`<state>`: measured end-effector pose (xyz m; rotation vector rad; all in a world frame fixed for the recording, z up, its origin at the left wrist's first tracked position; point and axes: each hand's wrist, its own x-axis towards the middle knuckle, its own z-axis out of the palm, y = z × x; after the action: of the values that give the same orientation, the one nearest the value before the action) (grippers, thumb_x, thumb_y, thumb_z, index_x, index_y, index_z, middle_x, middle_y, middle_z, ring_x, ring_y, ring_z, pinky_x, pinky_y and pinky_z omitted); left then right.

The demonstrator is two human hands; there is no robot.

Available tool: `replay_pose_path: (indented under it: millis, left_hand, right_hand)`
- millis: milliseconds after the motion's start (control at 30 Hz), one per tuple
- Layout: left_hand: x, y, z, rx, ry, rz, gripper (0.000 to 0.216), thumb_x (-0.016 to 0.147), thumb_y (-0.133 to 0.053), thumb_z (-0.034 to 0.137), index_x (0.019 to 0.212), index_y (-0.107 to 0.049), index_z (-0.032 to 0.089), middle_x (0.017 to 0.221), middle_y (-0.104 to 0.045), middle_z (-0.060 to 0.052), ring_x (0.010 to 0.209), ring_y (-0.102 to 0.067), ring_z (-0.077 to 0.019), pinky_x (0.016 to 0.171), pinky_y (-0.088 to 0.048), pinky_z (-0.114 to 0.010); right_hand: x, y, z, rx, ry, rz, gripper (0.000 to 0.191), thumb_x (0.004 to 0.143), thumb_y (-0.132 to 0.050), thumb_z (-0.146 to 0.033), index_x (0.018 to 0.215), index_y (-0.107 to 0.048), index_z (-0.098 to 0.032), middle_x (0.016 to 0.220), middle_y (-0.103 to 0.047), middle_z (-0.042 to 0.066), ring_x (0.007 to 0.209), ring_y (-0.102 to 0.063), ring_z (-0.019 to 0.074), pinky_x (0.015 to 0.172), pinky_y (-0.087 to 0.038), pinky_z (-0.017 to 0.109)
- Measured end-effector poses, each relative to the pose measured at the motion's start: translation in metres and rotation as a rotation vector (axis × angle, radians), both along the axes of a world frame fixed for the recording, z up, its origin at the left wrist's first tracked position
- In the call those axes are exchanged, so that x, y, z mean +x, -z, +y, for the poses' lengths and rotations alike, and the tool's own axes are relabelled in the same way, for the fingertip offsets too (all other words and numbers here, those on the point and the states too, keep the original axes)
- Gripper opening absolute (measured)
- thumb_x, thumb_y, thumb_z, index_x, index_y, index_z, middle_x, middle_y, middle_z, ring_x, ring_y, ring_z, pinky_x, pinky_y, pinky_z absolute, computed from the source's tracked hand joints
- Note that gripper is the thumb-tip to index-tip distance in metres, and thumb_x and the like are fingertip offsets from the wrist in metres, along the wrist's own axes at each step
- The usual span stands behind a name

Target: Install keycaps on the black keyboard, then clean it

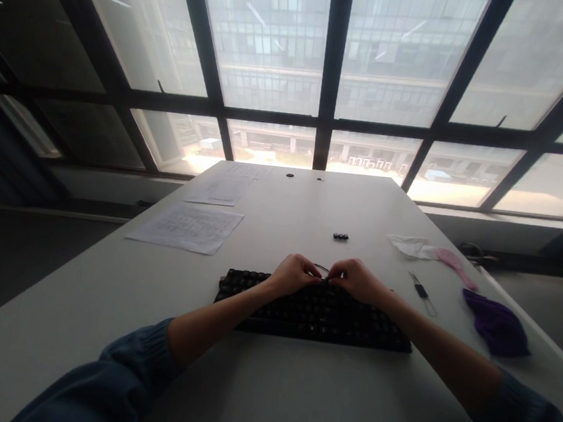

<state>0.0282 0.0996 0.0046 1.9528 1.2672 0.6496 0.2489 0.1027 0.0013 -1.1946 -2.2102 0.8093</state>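
Note:
A black keyboard (301, 310) lies on the white table (263, 384) in front of me. Both of my hands rest over its far edge, fingers curled and pinched together. My left hand (293, 274) and my right hand (357, 279) meet over a thin dark wire loop (322, 269) that shows between them. What the fingertips grip is too small to make out. Three loose black keycaps (340, 237) sit in a row beyond the keyboard.
Printed paper sheets (186, 226) lie at the left, more (223, 188) farther back. At the right are a small metal tool (422, 293), a pink brush (454, 264), crumpled white plastic (411, 246) and a purple cloth (496, 323). Large windows stand behind the table.

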Motion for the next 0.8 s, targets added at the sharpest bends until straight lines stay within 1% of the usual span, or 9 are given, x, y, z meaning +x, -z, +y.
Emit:
replay_pose_path:
  millis: [133,200,333,433,600,700,800]
  left_hand:
    - [0.002,0.006,-0.003,0.058,0.031,0.012,0.016,0.075,-0.076,0.029,0.088,-0.083,0.022,0.082,-0.079,-0.002,0.079,-0.072,-0.0196,0.076,-0.052,-0.026]
    - [0.003,0.009,-0.005,0.135,0.038,0.041,0.014,0.076,-0.076,0.027,0.088,-0.083,0.023,0.083,-0.079,-0.001,0.079,-0.071,-0.0195,0.077,-0.052,-0.027]
    - [0.005,0.012,-0.009,0.278,0.034,0.111,0.014,0.078,-0.077,0.025,0.09,-0.082,0.027,0.087,-0.079,0.0,0.088,-0.069,-0.0215,0.085,-0.05,-0.03]
    - [0.006,0.012,-0.01,0.322,0.041,0.142,0.015,0.078,-0.076,0.024,0.091,-0.082,0.027,0.088,-0.079,0.0,0.089,-0.068,-0.0217,0.086,-0.05,-0.031]
    - [0.008,0.012,-0.008,0.362,0.052,0.198,0.012,0.079,-0.076,0.021,0.088,-0.082,0.027,0.083,-0.079,0.0,0.087,-0.067,-0.0217,0.087,-0.049,-0.032]
    - [0.007,0.012,-0.008,0.41,0.11,0.194,0.009,0.082,-0.075,0.021,0.085,-0.081,0.026,0.089,-0.079,-0.001,0.091,-0.067,-0.0214,0.091,-0.047,-0.033]
    - [0.005,0.011,-0.009,0.476,0.189,0.199,0.013,0.087,-0.07,0.016,0.087,-0.08,0.024,0.097,-0.078,-0.002,0.095,-0.065,-0.0205,0.093,-0.046,-0.033]
  right_hand:
    - [-0.003,0.001,-0.004,0.029,-0.002,-0.022,0.013,0.079,-0.069,-0.015,0.083,-0.079,-0.02,0.076,-0.075,0.001,0.069,-0.064,0.0159,0.069,-0.047,0.026]
    - [-0.004,0.002,-0.007,0.07,-0.001,-0.043,0.014,0.08,-0.067,-0.013,0.083,-0.079,-0.021,0.076,-0.074,0.001,0.069,-0.063,0.0159,0.07,-0.047,0.026]
    - [-0.003,0.005,-0.013,0.167,-0.016,-0.057,0.016,0.081,-0.065,-0.009,0.082,-0.077,-0.021,0.079,-0.072,0.002,0.073,-0.063,0.0169,0.072,-0.046,0.027]
    - [-0.003,0.009,-0.016,0.233,-0.032,-0.066,0.016,0.083,-0.065,-0.007,0.081,-0.075,-0.02,0.08,-0.071,0.003,0.08,-0.063,0.0189,0.076,-0.046,0.028]
    - [-0.003,0.013,-0.018,0.287,-0.056,-0.09,0.015,0.085,-0.065,-0.006,0.081,-0.073,-0.019,0.082,-0.071,0.005,0.083,-0.061,0.0202,0.078,-0.045,0.03]
    - [-0.002,0.014,-0.018,0.308,-0.066,-0.083,0.015,0.087,-0.064,-0.007,0.08,-0.072,-0.019,0.082,-0.071,0.005,0.083,-0.06,0.0201,0.077,-0.045,0.03]
    - [-0.001,0.015,-0.018,0.327,-0.095,-0.074,0.017,0.089,-0.062,-0.008,0.081,-0.072,-0.019,0.083,-0.071,0.005,0.084,-0.06,0.0201,0.079,-0.046,0.031]
